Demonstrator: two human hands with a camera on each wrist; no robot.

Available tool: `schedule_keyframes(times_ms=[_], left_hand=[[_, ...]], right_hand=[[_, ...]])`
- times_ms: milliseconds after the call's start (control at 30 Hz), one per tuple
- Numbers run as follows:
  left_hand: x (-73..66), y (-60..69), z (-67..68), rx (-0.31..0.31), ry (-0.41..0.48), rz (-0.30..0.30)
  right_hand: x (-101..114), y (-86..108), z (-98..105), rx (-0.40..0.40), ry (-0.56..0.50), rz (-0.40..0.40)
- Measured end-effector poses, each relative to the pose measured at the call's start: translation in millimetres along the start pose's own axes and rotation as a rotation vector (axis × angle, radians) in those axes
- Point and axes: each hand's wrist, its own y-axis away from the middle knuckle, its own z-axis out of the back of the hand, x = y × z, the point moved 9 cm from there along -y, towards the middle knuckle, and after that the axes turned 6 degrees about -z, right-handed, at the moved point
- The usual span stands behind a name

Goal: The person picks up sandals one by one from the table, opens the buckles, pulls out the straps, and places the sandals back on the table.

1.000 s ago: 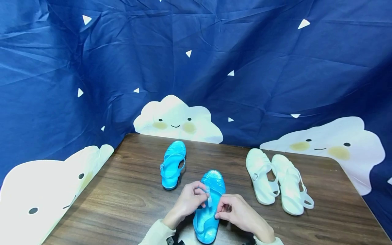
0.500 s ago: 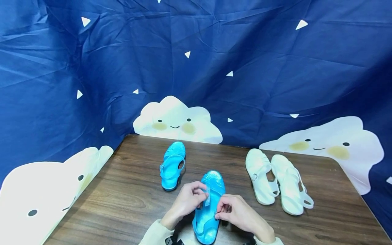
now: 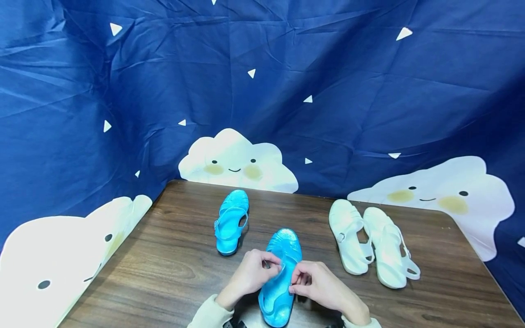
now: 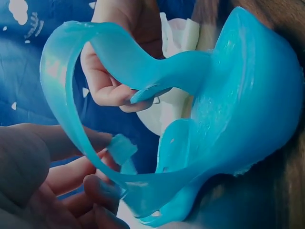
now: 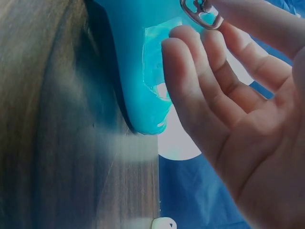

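A glittery blue jelly sandal (image 3: 283, 246) lies on the table, toe pointing away, between both hands. Over its left side, my left hand (image 3: 253, 272) pinches a translucent blue strap end (image 4: 123, 149) between thumb and fingers. The sandal's heel strap (image 4: 59, 71) loops up in front of the left wrist camera. At the sandal's right side, my right hand (image 3: 317, 284) has thumb and fingers at a small metal buckle (image 5: 201, 14), holding it. The fingers partly cover the buckle in the head view.
Another blue sandal (image 3: 231, 222) stands farther back on the left. To the right are two white sandals (image 3: 348, 237) side by side. A blue cloth (image 3: 262, 91) with printed clouds hangs behind the brown wooden table (image 3: 176, 255).
My left hand has shifted slightly toward me and turned, and the strap end that stood up beside its fingers is now mostly hidden in the head view. My right hand stays almost still.
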Motion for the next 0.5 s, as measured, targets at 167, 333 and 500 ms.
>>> schedule_keyframes(times_ms=[167, 333, 500], left_hand=[[-4.8, 2.3, -2.6, 0.033, -0.069, -0.017], [-4.8, 5.3, -6.5, 0.073, -0.147, -0.006], [-4.7, 6.4, -11.3, 0.106, -0.178, 0.002]], right_hand=[[-2.5, -1.0, -0.9, 0.005, 0.008, -0.016], [-6.2, -1.4, -3.5, 0.031, -0.014, -0.066], [-9.3, -1.1, -6.0, 0.050, -0.026, -0.091]])
